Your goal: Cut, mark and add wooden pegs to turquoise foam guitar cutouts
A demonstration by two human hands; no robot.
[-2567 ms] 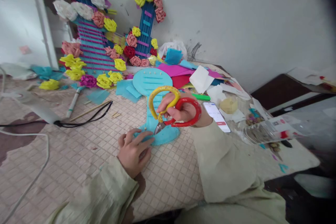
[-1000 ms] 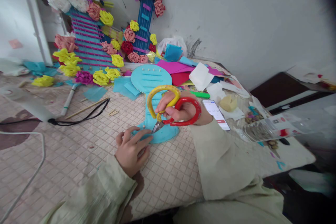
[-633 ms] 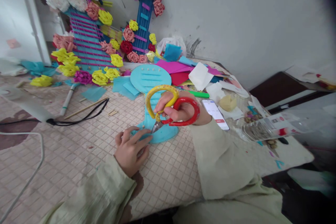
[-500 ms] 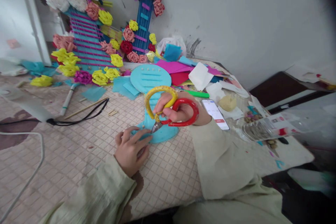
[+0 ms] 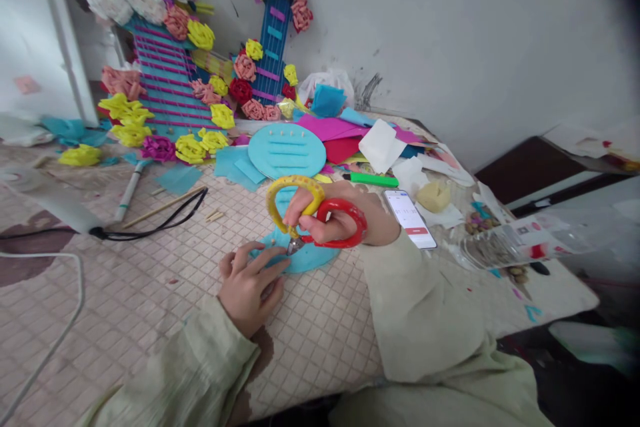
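Observation:
A blue guitar-like shape [image 5: 287,150] lies on the patterned tabletop, its round end away from me and its near end partly under my hands. My right hand [image 5: 333,219] is closed on scissors [image 5: 296,180] with one yellow and one red handle. Their short metal tip points down at the near blue end, beside my left fingertips. My left hand [image 5: 253,283] rests with its fingers spread and bent, fingertips on the left edge of that blue end. Nothing is visible in its grasp. Small pale pegs stand in a row on the round end.
Two flower-trimmed blue pieces [image 5: 163,80] lean at the back wall. Coloured papers [image 5: 333,127], a green marker [image 5: 374,180] and a lit phone [image 5: 411,219] lie beyond my right hand. A plastic bottle [image 5: 525,240] is at right; a glue gun [image 5: 50,200] and cords at left.
My right hand has lowered and shifted slightly left with the scissors, whose handles have tilted and now cover more of the blue shape's middle. My left hand has stayed in place.

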